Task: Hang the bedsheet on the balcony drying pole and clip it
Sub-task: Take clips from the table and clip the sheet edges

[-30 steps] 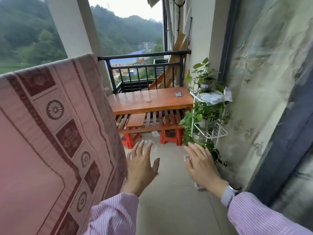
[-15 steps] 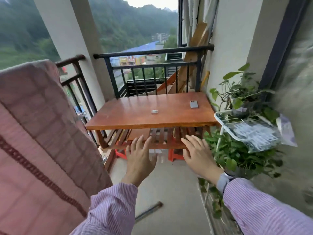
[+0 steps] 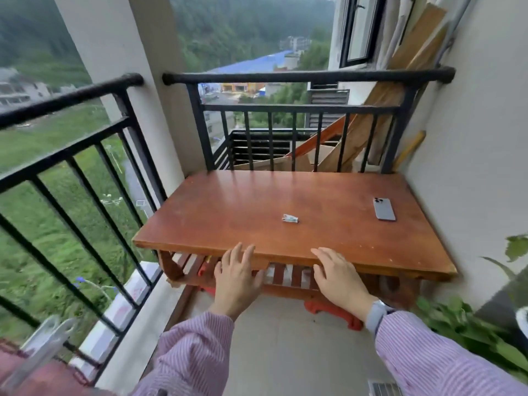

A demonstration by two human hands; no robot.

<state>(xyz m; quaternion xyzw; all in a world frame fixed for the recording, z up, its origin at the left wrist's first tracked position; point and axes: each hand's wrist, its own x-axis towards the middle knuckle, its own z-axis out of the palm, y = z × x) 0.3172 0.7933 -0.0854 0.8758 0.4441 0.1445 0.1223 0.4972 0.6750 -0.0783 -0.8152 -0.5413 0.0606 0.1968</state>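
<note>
A small white clip (image 3: 290, 218) lies on the top of a wooden table (image 3: 228, 212). My left hand (image 3: 237, 278) and my right hand (image 3: 340, 278) are held out side by side, palms down, in front of the table's near edge, both open and holding nothing. Only a corner of the pink patterned bedsheet (image 3: 43, 378) shows at the bottom left, draped by the black side railing (image 3: 65, 98). A large pale clip (image 3: 43, 347) appears to sit on the sheet there, blurred.
A grey phone (image 3: 384, 209) lies on the table's right side. The black end railing (image 3: 308, 77) stands behind the table, with planks leaning beyond it. A green plant (image 3: 468, 327) fills the lower right by the wall. Red stools (image 3: 334, 310) sit under the table.
I have moved forward to the table. The bedsheet has slid out of view to the bottom left corner. Both hands remain open and have come near the table's front edge.
</note>
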